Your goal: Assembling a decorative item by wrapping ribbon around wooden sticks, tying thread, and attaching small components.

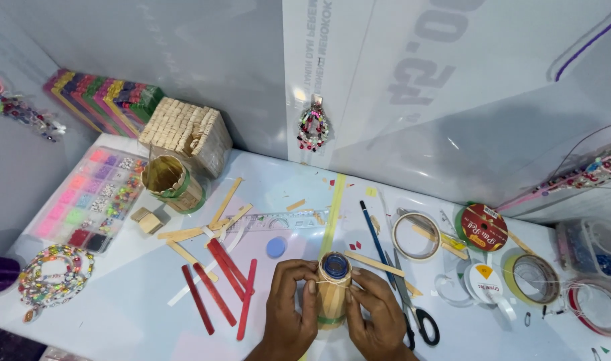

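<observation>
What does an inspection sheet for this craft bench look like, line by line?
Surface: white table, crowded with craft supplies.
Job's things: small bottle clad in wooden sticks, blue cap up, thin string around it.
Clutter: red sticks, plain wooden sticks, bead organiser box, stick-built house, stick-covered cup, clear ruler, scissors, tape rolls, beaded bracelets.
Grippers: left hand and right hand both clasp the bottle from its sides.
Cables: nothing seen.
Surroundings: grey wall panels; a beaded ornament hangs there.
</observation>
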